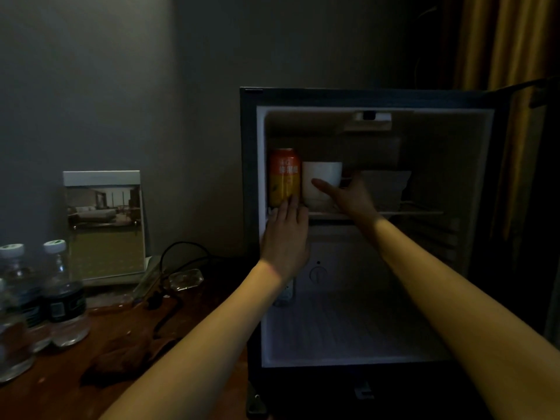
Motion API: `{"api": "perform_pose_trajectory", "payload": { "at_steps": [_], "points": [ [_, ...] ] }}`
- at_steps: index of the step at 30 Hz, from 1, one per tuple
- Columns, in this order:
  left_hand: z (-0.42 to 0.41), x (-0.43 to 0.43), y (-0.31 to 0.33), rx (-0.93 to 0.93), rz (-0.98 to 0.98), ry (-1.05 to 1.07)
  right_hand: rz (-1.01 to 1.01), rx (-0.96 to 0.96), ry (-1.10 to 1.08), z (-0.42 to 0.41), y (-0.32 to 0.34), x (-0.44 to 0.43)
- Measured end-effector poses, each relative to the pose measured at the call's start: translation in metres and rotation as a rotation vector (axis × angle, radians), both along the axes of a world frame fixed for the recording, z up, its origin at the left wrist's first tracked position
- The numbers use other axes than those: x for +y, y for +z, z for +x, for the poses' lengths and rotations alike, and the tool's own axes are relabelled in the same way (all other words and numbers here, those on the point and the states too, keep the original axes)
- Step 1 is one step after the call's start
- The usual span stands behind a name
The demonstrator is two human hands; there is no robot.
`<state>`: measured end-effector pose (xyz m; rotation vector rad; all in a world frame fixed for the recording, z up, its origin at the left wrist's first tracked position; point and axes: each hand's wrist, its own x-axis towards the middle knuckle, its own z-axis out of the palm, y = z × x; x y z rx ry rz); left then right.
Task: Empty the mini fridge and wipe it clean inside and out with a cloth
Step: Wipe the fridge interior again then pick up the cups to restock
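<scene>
Emptying is partly done, I judge. In the open fridge (375,98) a can (284,174) and a cup (321,171) stand on the shelf (409,212). The left hand (286,234) lays straight fingers on the can's foot, and the right hand (351,197) has its fingers clamped on the cup. The cloth (127,356) lies on the desk (60,398); wiping is not yet begun.

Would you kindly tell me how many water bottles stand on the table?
3, left on the table: a capped bottle beside another, a third in front, cropped by the picture's edge. More may lie beyond.
</scene>
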<state>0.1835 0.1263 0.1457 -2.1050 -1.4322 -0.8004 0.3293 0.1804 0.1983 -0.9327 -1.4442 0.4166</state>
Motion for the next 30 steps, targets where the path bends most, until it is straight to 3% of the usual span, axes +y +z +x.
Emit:
{"api": "perform_pose_trajectory", "payload": {
  "at_steps": [5, 16, 23, 27, 30],
  "points": [
    [-0.001, -0.002, 0.003, 0.034, -0.034, 0.002, -0.001, -0.103, -0.126, -0.002, -0.002, 0.000],
    [-0.004, -0.008, -0.006, 0.009, -0.068, -0.035, 0.033, -0.568, -0.508, -0.001, -0.032, -0.005],
    [-0.038, -0.041, -0.065, -0.047, -0.023, -0.312, 0.101, -0.618, -0.524, -0.006, -0.068, -0.030],
    [-0.061, -0.075, -0.093, -0.023, -0.084, -0.353, 0.073, -0.589, -0.475, -0.015, -0.082, -0.053],
    [-0.081, -0.099, -0.118, -0.106, -0.116, -0.305, 0.124, -0.452, -0.358, -0.028, -0.097, -0.079]
  ]
}}
